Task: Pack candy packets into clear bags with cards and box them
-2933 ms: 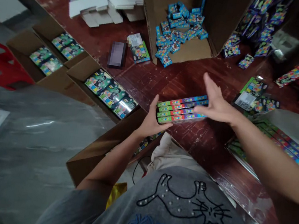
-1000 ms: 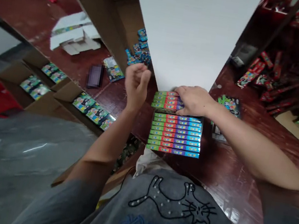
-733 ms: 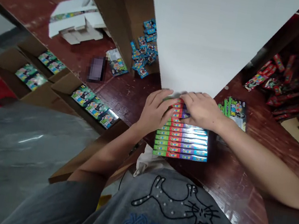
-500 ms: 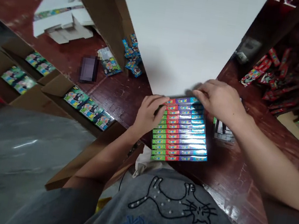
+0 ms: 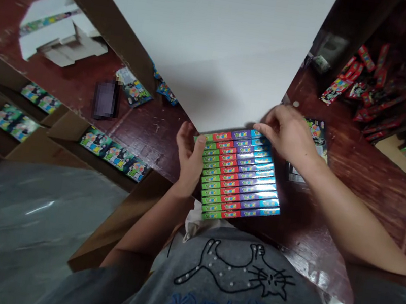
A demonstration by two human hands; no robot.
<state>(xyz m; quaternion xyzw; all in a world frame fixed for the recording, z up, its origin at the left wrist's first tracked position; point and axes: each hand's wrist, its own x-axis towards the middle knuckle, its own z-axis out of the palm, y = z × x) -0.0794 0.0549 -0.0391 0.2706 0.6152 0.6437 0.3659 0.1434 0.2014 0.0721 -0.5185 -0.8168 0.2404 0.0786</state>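
Observation:
A stack of thin, shiny cartons, banded green, red, purple and blue, lies just in front of my body. My left hand grips its far left corner, thumb on top and fingers around the outer side. At the far right corner, my right hand pinches the top carton's end between thumb and fingers; part of that grip is hidden. Right behind the stack rises a large white panel, whose lower edge comes close to the far row.
Open brown boxes with green-black packs stand on the left. A white cut-open carton and a printed pack rest on the red-brown table. Red packets are heaped at right; a black printed pack lies near my right forearm.
My left hand has shifted left and outward, from above the far row to the stack's left corner. The far row now sits straighter against the others. The right hand stays at its corner.

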